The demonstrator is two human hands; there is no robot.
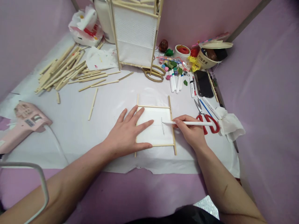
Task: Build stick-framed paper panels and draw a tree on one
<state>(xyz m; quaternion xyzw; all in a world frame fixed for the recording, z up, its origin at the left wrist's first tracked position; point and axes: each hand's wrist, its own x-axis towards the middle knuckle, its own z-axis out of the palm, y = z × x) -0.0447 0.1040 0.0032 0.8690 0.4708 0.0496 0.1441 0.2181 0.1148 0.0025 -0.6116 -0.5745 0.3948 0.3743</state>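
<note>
A small frame of thin wooden sticks [173, 133] lies flat in front of me, with a white sheet [149, 135] stretched across it. My left hand [128, 130] is spread over the frame's left side, fingers apart, resting on the sheet and the left stick. Between the fingers of my right hand [190, 130] is a slim white pen [193, 123], its tip touching the sheet. Dark thin lines [163, 126] run down the sheet near that tip. Red-handled scissors [206, 119] lie just beyond my right hand.
A pink glue gun [30, 123] with a white cord lies left. Wooden sticks [63, 68] are piled behind it. At the back stands a tall stick-framed white panel [136, 34], gold scissors [155, 74] at its foot. Markers [173, 81], a phone [204, 84] and a bowl [205, 60] sit right.
</note>
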